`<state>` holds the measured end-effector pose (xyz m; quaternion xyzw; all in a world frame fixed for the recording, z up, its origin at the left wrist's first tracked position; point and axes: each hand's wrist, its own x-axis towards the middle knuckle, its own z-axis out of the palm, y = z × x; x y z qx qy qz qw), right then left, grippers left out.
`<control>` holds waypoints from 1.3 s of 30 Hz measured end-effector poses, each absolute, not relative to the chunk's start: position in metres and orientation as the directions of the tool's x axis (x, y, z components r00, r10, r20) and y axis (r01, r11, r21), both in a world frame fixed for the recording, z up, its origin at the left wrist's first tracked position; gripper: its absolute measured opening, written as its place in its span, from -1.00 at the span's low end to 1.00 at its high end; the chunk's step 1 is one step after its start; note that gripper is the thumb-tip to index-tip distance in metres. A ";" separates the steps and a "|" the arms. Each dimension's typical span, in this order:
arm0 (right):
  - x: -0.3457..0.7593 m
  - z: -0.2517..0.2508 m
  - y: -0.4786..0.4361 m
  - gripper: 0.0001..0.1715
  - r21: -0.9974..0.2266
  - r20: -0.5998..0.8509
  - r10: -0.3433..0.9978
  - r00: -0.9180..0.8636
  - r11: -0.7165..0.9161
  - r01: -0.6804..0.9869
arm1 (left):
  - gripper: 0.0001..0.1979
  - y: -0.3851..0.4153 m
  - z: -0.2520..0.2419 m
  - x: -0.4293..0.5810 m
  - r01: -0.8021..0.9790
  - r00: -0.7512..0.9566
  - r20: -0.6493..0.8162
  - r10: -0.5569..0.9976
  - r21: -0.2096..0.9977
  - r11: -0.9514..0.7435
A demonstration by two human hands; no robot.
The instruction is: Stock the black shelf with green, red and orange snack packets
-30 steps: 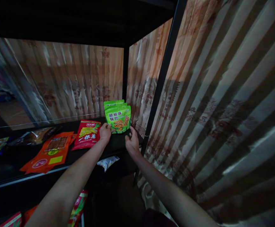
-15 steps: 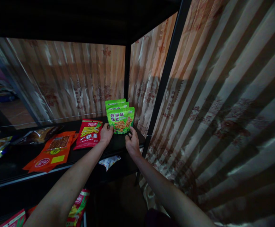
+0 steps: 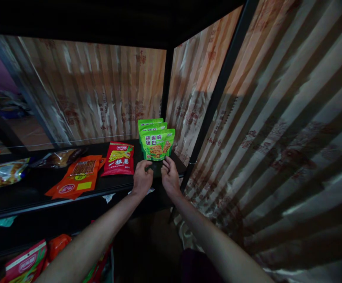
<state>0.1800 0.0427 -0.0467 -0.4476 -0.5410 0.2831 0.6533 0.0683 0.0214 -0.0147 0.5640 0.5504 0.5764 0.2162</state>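
Observation:
Three green snack pouches (image 3: 157, 143) stand upright one behind another at the right end of a black shelf (image 3: 35, 192). My left hand (image 3: 143, 177) has its fingers curled at the lower left edge of the front pouch. Beside it, my right hand (image 3: 169, 177) touches the pouch's lower right edge with bent fingers. The two hands sit close together just in front of the pouch's base.
A red pouch (image 3: 119, 158) and orange pouches (image 3: 76, 177) lie flat on the shelf to the left, with more packets (image 3: 2, 173) farther left. A black upright post (image 3: 218, 94) stands right of the pouches. Striped curtain (image 3: 277, 137) fills the right. More packets (image 3: 26, 263) lie on the shelf below.
My left hand slid from the front pouch's left corner to under its bottom edge, closer to my right hand. The view shifted, so everything sits a little further right.

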 end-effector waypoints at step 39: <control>0.093 -0.014 0.053 -0.61 -0.699 0.286 0.910 -0.301 0.413 0.583 | -0.50 0.002 0.009 -0.030 0.981 -0.070 0.219 0.973 0.193 0.027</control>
